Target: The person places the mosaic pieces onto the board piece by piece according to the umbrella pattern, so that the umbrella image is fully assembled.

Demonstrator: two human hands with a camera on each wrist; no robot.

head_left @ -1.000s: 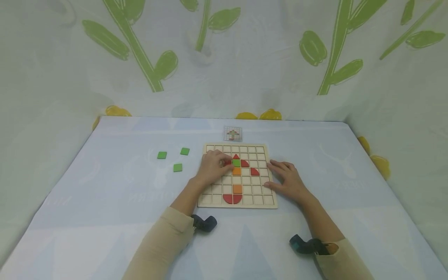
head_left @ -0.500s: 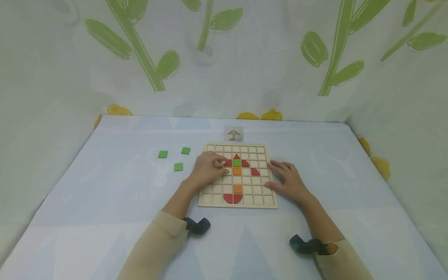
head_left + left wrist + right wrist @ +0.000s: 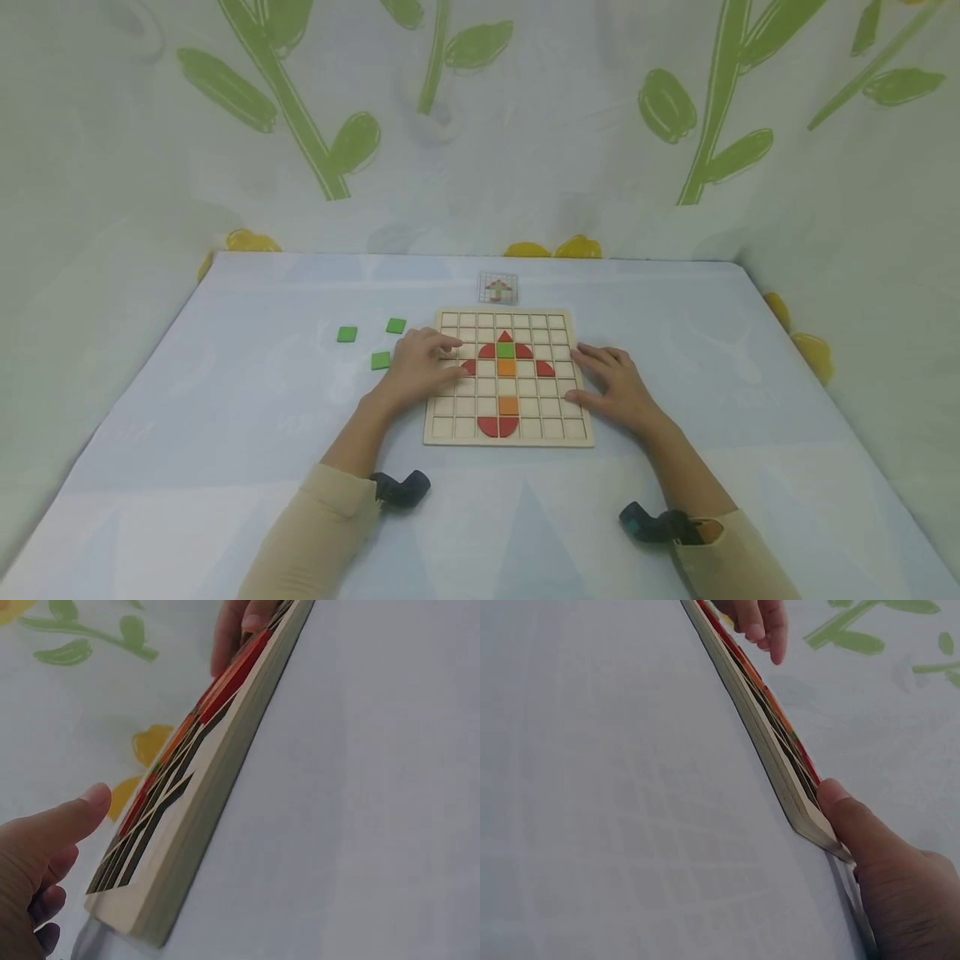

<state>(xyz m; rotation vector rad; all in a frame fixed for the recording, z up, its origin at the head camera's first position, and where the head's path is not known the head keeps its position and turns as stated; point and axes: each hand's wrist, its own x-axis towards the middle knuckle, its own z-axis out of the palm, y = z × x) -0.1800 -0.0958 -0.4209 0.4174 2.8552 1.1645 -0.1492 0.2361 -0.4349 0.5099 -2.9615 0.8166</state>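
A wooden grid board (image 3: 551, 408) lies on the table, seen in the head view. It holds a red triangle (image 3: 505, 337), a green square (image 3: 506, 351), two orange squares (image 3: 508, 406) and several red quarter-circle pieces (image 3: 523, 351). My left hand (image 3: 416, 367) hovers over the board's left edge, thumb and fingers apart with nothing between them, near the red piece (image 3: 469, 367) in the left part of the grid. At the right edge, my right hand (image 3: 617, 387) rests with fingers spread, its thumb (image 3: 836, 796) touching the rim in the right wrist view.
Three loose green squares (image 3: 347, 334) lie left of the board, the closest (image 3: 381, 361) beside my left hand. Behind the board is a small gridded pattern card (image 3: 497, 288). A wall with painted leaves (image 3: 480, 43) stands past the table's far edge.
My left hand has drawn back leftward from the middle of the board, uncovering red pieces on the left side of the grid. The right hand has stayed in place.
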